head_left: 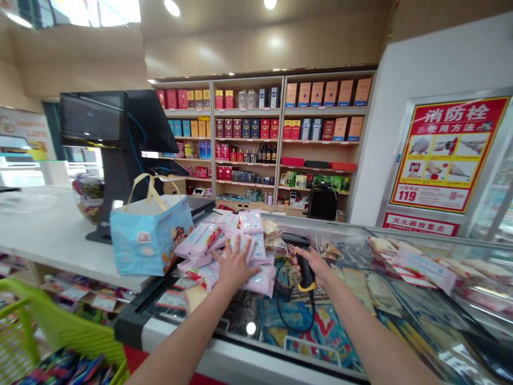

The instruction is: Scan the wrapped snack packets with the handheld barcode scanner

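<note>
My left hand (234,264) lies with spread fingers on a pile of pink plastic packets (204,239). The packets are heaped on the glass top of a display freezer (192,315). In my right hand (310,266) is a black and yellow barcode scanner (306,272), held by its handle. Its head points left toward the pile, and a black cable (279,310) loops below it. Left of the packets a light blue paper bag (138,240) with cream handles stands upright on the counter.
A checkout screen (94,118) stands on the white counter (52,224) at left. More packets (425,264) lie on the glass at right. Bottom left is a green basket (68,326) holding wrapped goods. Shelves of boxes (248,128) line the back wall.
</note>
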Available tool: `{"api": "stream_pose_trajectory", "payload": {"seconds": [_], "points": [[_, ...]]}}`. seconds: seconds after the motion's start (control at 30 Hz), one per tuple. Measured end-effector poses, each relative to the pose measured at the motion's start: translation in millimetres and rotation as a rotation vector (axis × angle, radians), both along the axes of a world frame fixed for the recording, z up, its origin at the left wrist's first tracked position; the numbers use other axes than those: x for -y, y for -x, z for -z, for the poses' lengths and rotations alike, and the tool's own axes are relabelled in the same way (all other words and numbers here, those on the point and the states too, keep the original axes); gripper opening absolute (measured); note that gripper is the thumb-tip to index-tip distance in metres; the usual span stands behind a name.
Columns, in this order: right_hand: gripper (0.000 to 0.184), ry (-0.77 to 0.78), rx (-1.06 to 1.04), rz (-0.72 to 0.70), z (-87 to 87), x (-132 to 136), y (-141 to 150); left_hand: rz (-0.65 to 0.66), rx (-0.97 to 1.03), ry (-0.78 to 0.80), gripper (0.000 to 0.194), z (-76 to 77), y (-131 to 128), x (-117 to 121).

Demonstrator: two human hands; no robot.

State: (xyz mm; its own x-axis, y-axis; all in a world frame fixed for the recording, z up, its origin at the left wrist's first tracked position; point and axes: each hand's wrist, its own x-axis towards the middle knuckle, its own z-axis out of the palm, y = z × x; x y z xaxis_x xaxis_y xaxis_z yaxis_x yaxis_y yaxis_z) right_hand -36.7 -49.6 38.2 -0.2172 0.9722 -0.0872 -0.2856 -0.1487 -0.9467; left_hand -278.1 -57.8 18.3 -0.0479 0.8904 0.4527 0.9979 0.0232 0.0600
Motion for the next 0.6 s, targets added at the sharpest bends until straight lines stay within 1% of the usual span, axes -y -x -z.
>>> {"api": "stream_pose_trajectory", "payload": {"seconds": [0.1, 0.23, 0.33, 0.4, 0.47, 0.53, 0.6], "points": [[0.025, 0.01, 0.021, 0.047, 0.3, 1.5, -20.1, -0.005, -0.033, -0.004, 0.091, -2.6, 1.2, -2.8], [0.03, -0.006, -0.008, 0.102, 2.3, 5.9, -57.0, -0.013, -0.049, -0.059, 0.083, -6.9, 1.4, -2.2], [0.036, -0.014, -0.037, 0.184, 5.7, 11.4, -86.0, -0.001, 0.005, -0.15, 0.077, -12.6, -12.4, -1.7], [0.039, -0.039, -0.064, 0.245, 8.6, 14.8, -99.3, 0.08, 0.088, -0.224, 0.073, -14.1, -36.3, -2.4], [0.042, -0.073, -0.105, 0.29, 11.4, 16.8, -103.9, 0.263, 0.235, -0.241, 0.067, -11.0, -74.6, -4.4], [0.045, -0.12, -0.158, 0.327, 13.9, 17.5, -100.1, 0.498, 0.47, -0.153, 0.064, -4.1, -124.3, -6.7], [0.045, -0.218, -0.175, 0.389, 15.6, 17.7, -93.4, 0.695, 0.774, 0.011, 0.064, 3.3, -176.6, -7.3]]}}
